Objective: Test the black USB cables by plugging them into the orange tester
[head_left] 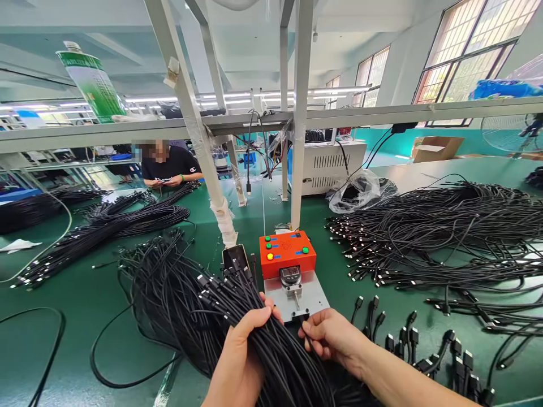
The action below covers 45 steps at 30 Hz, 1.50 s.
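My left hand is wrapped around a thick bundle of black cables, whose connector ends point up and to the left. To its right, my right hand pinches a single black cable at the front edge of a metal plate. That cable's tip is hidden at the plate's edge, so I cannot tell whether it is plugged in. On the plate sits a small digital gauge with a lit display. Behind it stands an orange box with green buttons and one yellow one.
Large piles of black cables lie at the right and left. Loose cable ends stick up near my right forearm. A phone lies beside a white post. Across the bench sits another person.
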Each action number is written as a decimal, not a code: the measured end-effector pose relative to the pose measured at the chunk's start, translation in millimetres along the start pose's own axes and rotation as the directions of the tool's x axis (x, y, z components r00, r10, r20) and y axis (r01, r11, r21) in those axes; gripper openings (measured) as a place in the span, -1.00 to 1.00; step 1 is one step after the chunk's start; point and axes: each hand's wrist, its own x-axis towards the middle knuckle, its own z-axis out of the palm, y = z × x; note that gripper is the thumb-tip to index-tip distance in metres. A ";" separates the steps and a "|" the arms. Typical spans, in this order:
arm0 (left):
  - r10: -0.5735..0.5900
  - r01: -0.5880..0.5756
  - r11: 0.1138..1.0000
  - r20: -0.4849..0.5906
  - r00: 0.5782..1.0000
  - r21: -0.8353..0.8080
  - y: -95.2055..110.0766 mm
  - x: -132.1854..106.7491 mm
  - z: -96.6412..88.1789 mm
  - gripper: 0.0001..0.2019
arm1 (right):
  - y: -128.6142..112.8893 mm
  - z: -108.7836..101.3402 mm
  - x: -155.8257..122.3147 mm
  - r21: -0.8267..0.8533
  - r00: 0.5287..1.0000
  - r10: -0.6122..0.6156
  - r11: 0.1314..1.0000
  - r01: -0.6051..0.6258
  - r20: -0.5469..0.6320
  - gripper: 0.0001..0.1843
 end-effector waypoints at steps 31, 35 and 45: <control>0.002 -0.003 1.000 0.029 1.000 0.024 -1.3 -0.1 -5.7 -0.75 | 6.6 -3.0 3.1 0.009 0.999 -0.027 1.000 0.027 0.024 -0.79; -0.003 0.003 1.000 0.027 1.000 0.010 -1.2 -0.2 -5.2 -0.78 | 6.6 -2.8 3.9 0.015 0.999 -0.034 0.999 0.033 0.020 -0.79; 0.018 -0.018 1.000 0.001 1.000 -0.015 -0.3 -2.4 2.5 -0.77 | 5.3 -2.9 4.2 -0.001 1.000 -0.023 1.000 0.023 0.010 -0.78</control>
